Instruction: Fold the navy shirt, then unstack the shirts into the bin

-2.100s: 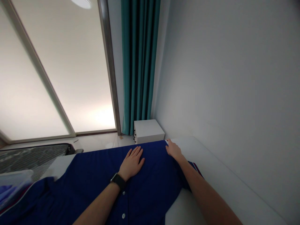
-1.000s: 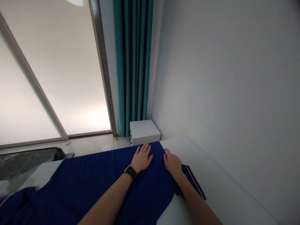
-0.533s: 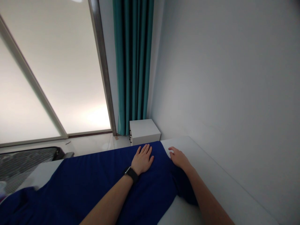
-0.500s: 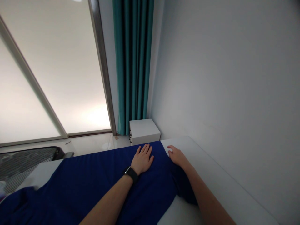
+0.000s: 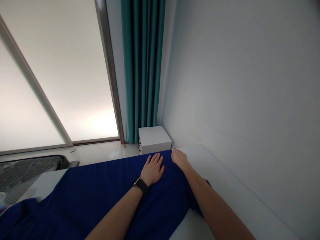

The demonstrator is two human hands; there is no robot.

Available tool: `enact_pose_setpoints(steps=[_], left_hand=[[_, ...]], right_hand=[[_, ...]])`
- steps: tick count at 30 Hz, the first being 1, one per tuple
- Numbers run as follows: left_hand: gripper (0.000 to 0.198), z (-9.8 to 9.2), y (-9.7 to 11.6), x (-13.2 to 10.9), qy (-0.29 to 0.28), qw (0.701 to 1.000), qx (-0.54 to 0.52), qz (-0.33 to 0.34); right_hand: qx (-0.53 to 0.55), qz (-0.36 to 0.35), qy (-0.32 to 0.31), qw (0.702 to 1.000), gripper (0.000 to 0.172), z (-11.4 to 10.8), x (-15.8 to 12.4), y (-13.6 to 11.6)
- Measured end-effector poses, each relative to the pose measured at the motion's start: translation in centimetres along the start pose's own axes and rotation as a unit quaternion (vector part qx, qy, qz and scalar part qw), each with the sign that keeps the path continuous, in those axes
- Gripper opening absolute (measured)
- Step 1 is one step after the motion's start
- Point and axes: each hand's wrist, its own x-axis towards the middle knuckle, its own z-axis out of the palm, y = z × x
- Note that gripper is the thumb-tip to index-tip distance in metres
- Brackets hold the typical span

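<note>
A dark blue cloth [image 5: 100,193] that looks like a garment lies spread over a white surface [image 5: 50,183], with soft wrinkles in it. My left hand [image 5: 152,170], a black watch on its wrist, rests flat on the cloth with its fingers stretched out. At the cloth's far right corner, my right hand [image 5: 179,158] is closed in a pinch on its edge. Under my right forearm the cloth bunches in dark folds, and a small purple and white trim [image 5: 207,182] shows beside the arm.
Beyond the far edge stands a low white cabinet [image 5: 153,136] in front of a green curtain [image 5: 143,66]. A grey wall [image 5: 237,83] borders the right side. Frosted sliding doors [image 5: 70,73] rise at the left, above a dark-rimmed ribbed item [image 5: 27,176].
My right hand has moved slightly left and away from me, and its loosely curled fingers have closed on the cloth's corner. My left hand stays in place.
</note>
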Motion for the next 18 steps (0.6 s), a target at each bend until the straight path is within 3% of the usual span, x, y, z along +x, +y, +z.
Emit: enact_pose_setpoints(steps=[9, 14, 18], left_hand=[[0.051, 0.0, 0.0, 0.0, 0.0, 1.0, -0.006, -0.002], [0.051, -0.4, 0.1, 0.1, 0.009, 1.0, -0.006, -0.007], [0.052, -0.6, 0.1, 0.2, 0.04, 0.999, -0.005, 0.002]], right_hand=[[0.033, 0.003, -0.07, 0.997, 0.025, -0.8, 1.7, 0.2], [0.137, -0.006, -0.072, 0.988, 0.011, -1.2, 1.8, 1.1], [0.251, 0.0, -0.08, 0.965, 0.01, -1.5, 1.9, 1.8]])
